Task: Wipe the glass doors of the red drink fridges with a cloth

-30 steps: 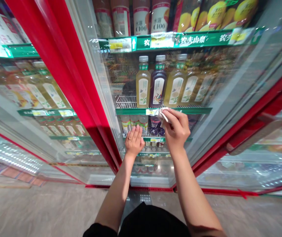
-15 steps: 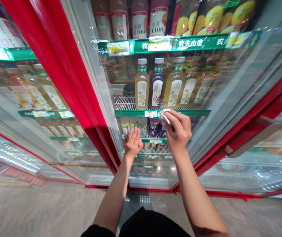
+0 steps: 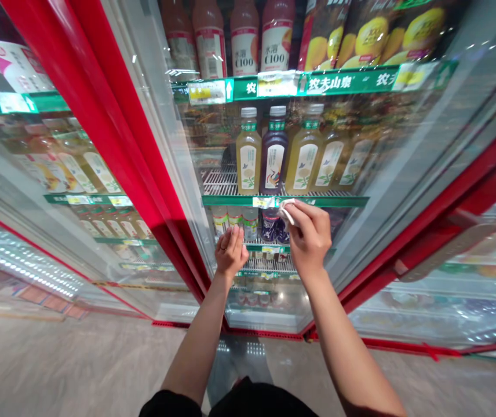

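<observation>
A folded white cloth (image 3: 288, 212), small and maybe a tissue, is pinched in my right hand (image 3: 312, 236), against or just before the glass door (image 3: 213, 133) of a drinks fridge. Behind it runs a green shelf edge (image 3: 339, 201) with a price tag. My left hand (image 3: 231, 250) is raised lower and to the left, fingers stretched out together toward the glass, holding nothing. Whether it touches the pane I cannot tell. A dark purple drink bottle (image 3: 273, 156) and several yellowish bottles (image 3: 248, 159) stand on the shelf behind the glass.
A red door frame (image 3: 143, 174) slants down on the left. To the right is another red frame with a long handle (image 3: 439, 249). More bottles (image 3: 74, 168) show behind the left door. Grey floor (image 3: 109, 365) lies below.
My right hand has shifted slightly down and left with the white cloth. My left hand has stayed nearly in place. The view has tilted slightly.
</observation>
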